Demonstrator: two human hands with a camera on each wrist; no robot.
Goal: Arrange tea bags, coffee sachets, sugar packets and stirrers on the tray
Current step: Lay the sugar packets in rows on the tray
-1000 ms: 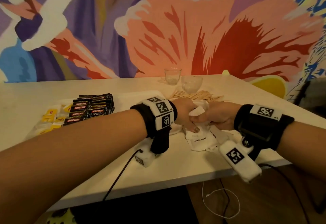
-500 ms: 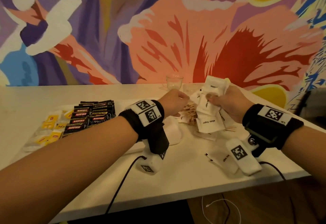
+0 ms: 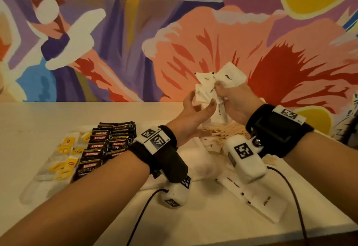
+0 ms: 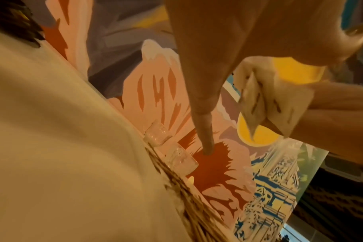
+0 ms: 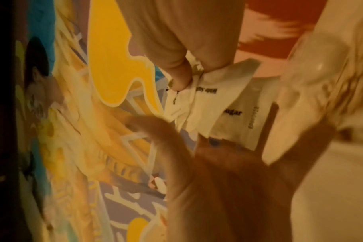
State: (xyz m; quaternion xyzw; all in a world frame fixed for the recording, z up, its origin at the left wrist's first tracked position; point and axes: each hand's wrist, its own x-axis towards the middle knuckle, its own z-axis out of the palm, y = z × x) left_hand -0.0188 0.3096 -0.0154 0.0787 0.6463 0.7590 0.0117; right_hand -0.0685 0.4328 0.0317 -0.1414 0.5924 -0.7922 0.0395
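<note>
done: coffee sachets (image 3: 108, 145) and tea bags (image 3: 64, 154) laid out at 9 o'clock on tray (image 3: 34, 189) | now: right hand (image 3: 235, 103) grasps raised sugar packets (image 3: 210, 88), left hand (image 3: 190, 118) spread, released | left: packets, loose stirrers (image 3: 222, 131) at 12 o'clock

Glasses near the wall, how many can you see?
2. In the left wrist view, one glass stands by the wall, the second glass right beside it, next to the stirrers. The head view shows none; others may be hidden.
</note>
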